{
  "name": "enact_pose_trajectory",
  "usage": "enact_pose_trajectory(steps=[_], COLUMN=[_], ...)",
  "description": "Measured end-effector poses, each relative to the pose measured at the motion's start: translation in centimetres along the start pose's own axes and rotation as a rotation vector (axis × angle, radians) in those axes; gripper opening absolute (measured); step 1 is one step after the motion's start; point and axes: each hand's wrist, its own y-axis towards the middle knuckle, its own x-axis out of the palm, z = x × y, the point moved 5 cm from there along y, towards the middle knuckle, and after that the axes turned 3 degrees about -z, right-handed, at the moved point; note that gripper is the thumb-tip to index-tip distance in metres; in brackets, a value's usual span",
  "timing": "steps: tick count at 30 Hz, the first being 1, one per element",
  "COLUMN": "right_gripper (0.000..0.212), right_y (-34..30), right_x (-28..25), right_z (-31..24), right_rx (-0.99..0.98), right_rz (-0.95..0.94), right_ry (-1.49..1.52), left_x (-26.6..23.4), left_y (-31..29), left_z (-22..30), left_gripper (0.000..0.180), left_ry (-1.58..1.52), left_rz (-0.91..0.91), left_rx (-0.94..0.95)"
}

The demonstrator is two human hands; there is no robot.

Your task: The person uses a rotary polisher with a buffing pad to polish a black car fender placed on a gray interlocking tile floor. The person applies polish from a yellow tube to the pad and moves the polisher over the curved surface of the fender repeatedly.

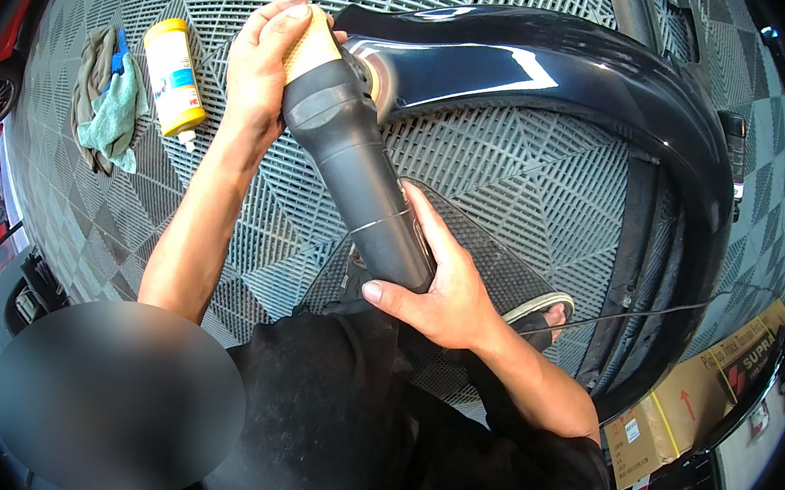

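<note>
A black car polisher (361, 177) with a yellow head is held in both hands. My left hand (270, 48) grips the yellow head from above, fingers wrapped round it. Around the rear end of the black body, my right hand (445, 282) is closed, its thumb on the near side. The round polishing pad (383, 86) stands edge-on against the left end of a glossy dark car fender (612, 87). This fender curves away to the right and down toward me, with bright reflections on its surface.
Left of my arm lie a yellow-capped white bottle (174, 77) and green and grey cloths (114, 118) on the grey grid floor (537, 192). A thin cable (634, 315) crosses at right, near a cardboard box (677, 410). My sandalled foot (550, 315) is beside the fender.
</note>
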Motion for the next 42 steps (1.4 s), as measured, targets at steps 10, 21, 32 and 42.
enact_pose_trajectory(steps=[10,21,32,42], right_gripper=[0.106,0.106,0.108,0.109], right_y=[0.3,0.8,0.1,-1.8], right_x=[-2.0,-1.6,-0.7,-4.7], right_z=[0.4,0.8,0.0,-1.8], right_rx=[0.019,0.027,-0.01,0.026], right_rz=[0.122,0.078,0.006,0.132], right_ry=[0.134,0.137,-0.106,0.008], left_x=[3.5,1.6,-1.4,6.4], left_y=[3.3,3.6,-0.1,5.3], left_z=[-1.7,-1.3,-1.0,-2.6], left_gripper=[0.026,0.04,0.034,0.036], left_ry=[0.197,0.215,0.172,0.165], left_rz=[0.03,0.023,0.146,-0.007], left_rx=[0.031,0.097,0.045,-0.036])
